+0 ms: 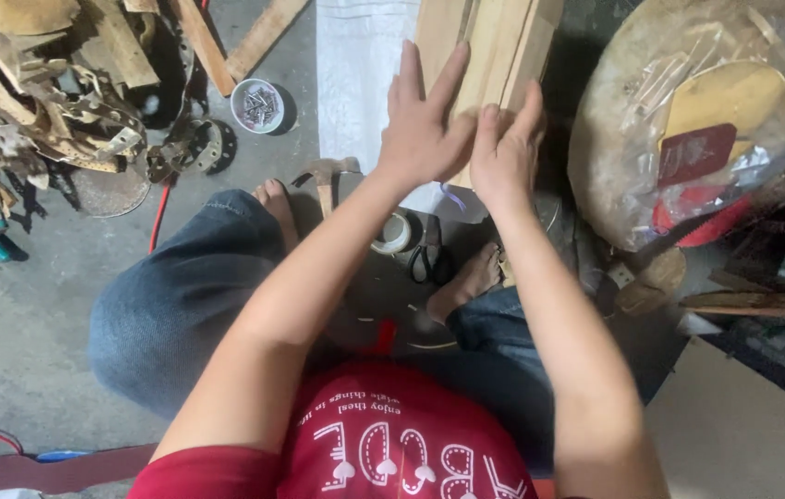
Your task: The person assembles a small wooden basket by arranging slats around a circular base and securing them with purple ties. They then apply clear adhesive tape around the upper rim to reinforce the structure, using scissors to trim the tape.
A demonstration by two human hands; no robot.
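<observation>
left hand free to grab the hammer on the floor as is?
Probably yes. The left hand rests flat on the wooden slats, holding nothing; the hammer lies just below it, uncovered.

Both arms reached forward, forearms converging, left hand flat, palm down, fingers straight and together, right hand just beside it, touching at the thumb side, fingers extended, neither hand gripped
</observation>
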